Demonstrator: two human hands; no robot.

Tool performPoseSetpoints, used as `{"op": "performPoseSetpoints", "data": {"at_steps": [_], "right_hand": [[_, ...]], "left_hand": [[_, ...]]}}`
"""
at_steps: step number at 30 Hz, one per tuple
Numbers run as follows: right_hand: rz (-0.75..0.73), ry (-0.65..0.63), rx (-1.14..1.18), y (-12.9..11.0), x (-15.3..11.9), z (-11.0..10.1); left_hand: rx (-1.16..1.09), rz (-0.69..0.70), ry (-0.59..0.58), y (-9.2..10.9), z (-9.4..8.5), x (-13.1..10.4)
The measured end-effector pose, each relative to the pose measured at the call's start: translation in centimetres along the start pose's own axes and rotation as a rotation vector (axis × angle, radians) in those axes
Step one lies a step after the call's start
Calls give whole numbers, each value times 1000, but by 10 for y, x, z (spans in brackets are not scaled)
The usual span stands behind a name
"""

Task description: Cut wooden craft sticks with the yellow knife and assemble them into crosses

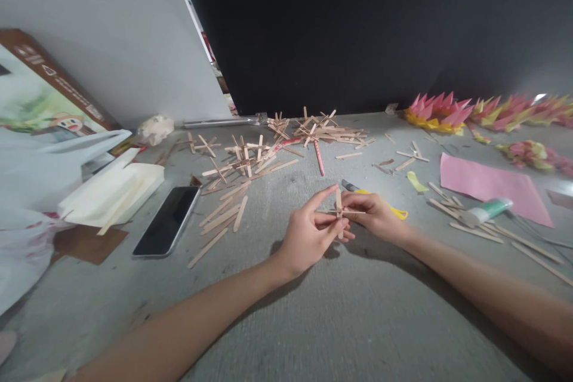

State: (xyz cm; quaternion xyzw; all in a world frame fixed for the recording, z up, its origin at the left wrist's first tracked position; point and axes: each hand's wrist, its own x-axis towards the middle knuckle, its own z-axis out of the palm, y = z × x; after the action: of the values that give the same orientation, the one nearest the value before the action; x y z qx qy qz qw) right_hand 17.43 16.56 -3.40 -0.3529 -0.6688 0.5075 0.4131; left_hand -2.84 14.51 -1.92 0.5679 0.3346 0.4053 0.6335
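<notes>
Crossed wooden craft sticks [339, 198] are held between my hands, one upright and the other lying across it. My left hand [308, 236] grips the upright stick, index finger at its top and thumb low near the crossing. My right hand [378, 218] pinches at the crossing from the right; its fingertips are partly hidden behind the sticks. Just beyond that hand lies a yellow utility knife [400, 213], its grey blade end showing above my fingers. Past both hands is a red-and-white patterned strip [319, 158].
Loose and crossed sticks [246, 158] are heaped at the back. Left are a phone [168, 221], a cream-coloured box [145, 182] and a plastic bag [27, 209]. Right are a green-and-white tube [487, 212], pink paper [483, 179] and folded-paper pieces [439, 112]. A black panel [380, 30] stands behind.
</notes>
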Motion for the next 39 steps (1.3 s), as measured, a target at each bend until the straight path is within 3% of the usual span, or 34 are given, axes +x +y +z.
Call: {"op": "performPoseSetpoints", "data": {"at_steps": [15,29,39], "right_hand": [[-139,-19,-60,1,-1,-2],[-97,-25,-7,-1,0,0],[-85,-8,-9,1,2,0]], "left_hand": [[-66,-21,18,0,1,-1],[-179,-53,92,2,2,2],[-196,-76,85,4,4,3]]}}
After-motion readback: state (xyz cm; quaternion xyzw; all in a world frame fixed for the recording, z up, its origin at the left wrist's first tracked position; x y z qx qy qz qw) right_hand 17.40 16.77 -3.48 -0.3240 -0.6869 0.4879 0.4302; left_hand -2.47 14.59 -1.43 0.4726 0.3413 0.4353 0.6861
